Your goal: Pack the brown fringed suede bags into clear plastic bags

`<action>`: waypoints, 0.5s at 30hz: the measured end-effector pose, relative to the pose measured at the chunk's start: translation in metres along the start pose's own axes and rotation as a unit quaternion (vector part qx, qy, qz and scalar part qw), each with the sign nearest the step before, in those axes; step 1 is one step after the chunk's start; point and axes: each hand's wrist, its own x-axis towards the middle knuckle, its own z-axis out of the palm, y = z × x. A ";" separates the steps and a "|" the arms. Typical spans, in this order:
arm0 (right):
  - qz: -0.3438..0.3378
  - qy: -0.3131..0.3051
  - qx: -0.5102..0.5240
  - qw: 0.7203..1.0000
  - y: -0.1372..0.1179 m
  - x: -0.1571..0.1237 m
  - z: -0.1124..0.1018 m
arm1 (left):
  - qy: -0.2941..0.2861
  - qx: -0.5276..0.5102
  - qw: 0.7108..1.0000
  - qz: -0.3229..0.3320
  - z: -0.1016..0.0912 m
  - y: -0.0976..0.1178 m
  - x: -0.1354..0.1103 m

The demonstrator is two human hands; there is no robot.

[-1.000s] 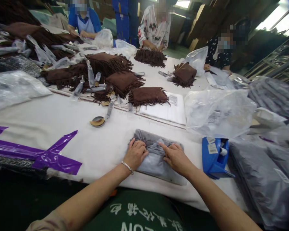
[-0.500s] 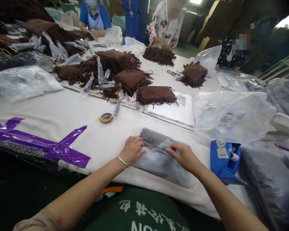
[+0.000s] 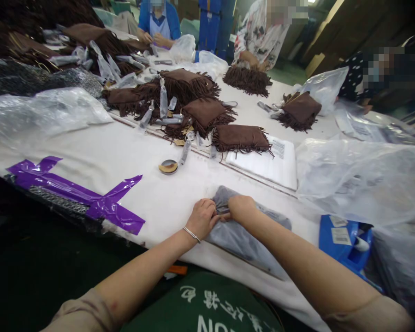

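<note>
I see purple tape (image 3: pixel 64 185) along the edge of the surface (image 3: pixel 180 198) at lower left. A small round object (image 3: pixel 168 168) lies left of centre. Below centre, the left hand (image 3: pixel 203 216) curls at the left end of a grey bagged package (image 3: pixel 237 240) — the right hand (image 3: pixel 240 210) bent close beside it. I can't tell whether either grips anything. A blue holder (image 3: pixel 347 254) sits lower right.

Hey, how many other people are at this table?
3: across the table, from left to right, one in blue, one in a floral top, one in dotted clothing. More may be hidden.
</note>
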 end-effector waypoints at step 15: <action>0.086 0.157 0.204 0.962 0.080 -0.043 0.052 | 0.144 0.066 0.987 0.015 -0.025 -0.038 -0.016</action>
